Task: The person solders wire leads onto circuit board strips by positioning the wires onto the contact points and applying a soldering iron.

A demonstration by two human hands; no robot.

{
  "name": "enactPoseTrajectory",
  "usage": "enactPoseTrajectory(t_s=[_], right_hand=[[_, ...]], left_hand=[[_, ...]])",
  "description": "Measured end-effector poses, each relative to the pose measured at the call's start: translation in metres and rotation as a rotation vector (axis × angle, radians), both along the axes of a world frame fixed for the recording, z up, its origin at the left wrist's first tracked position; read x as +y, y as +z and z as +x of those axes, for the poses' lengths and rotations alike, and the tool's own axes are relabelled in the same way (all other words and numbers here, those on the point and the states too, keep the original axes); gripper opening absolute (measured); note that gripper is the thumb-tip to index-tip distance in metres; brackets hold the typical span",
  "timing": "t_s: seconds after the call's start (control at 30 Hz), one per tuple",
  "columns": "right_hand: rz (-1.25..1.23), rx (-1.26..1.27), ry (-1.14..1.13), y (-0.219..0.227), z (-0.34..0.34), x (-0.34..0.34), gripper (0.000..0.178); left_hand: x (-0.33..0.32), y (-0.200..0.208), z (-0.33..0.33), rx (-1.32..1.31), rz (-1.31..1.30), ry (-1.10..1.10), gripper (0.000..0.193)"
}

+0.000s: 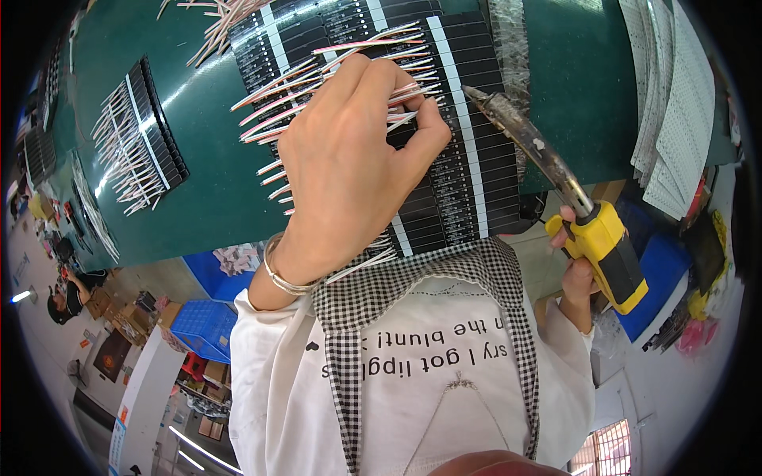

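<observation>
Tabletop (216, 186) gap left, soldering iron (586, 209) blocking right

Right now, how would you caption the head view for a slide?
Left hand over wires and black boards; right hand gripping a yellow-handled soldering iron.

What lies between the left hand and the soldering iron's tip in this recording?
The head view shows a white strip running across the black boards between the left hand and the soldering iron's tip.

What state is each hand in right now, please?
Left hand: curled over white wires; grip cannot be told.
Right hand: closed, holding the yellow-and-black soldering iron.
</observation>
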State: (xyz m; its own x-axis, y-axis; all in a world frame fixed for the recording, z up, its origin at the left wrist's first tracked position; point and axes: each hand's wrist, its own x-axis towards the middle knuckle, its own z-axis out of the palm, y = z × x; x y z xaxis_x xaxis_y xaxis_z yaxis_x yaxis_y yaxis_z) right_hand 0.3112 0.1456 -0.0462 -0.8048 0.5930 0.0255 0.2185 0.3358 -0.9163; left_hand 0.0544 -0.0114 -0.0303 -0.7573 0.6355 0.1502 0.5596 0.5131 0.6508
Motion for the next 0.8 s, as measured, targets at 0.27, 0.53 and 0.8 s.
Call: enactPoseTrajectory(t_s=[0.27, 0.53, 0.8], right_hand=[[0.015, -0.089, 0.005, 0.010, -0.008, -0.002, 0.041], [0.098, -0.058, 0.000, 0.010, -0.013, -0.005, 0.037], [0.037, 0.026, -0.034, 0.007, -0.010, -0.007, 0.036]], left_hand=[[0.000, 0.002, 0.001, -0.007, 0.003, -0.004, 0.013], [-0.015, 0.018, -0.016, -0.073, -0.062, -0.227, 0.029], [-0.034, 0.035, -0.042, -0.324, -0.040, -0.301, 0.014]])
